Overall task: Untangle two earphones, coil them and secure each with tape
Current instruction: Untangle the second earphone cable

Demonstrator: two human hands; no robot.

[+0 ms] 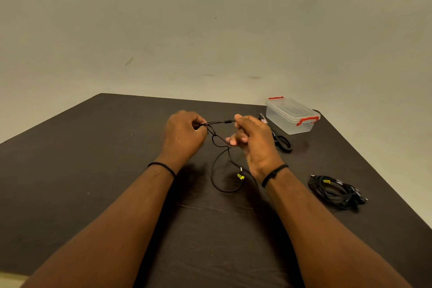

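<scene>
We hold 1 earphone cable (219,145) above the table (93,159), its taut stretch running sideways from our left hand (184,135) pinching it to our right hand (252,138) gripping its other end, slack hanging nearer us.

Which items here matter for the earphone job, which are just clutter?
In use: thin black earphone cable stretched between left hand and right hand; coiled black cable bundle; black-handled scissors.
Idle: clear plastic box with red clips; dark table.
</scene>
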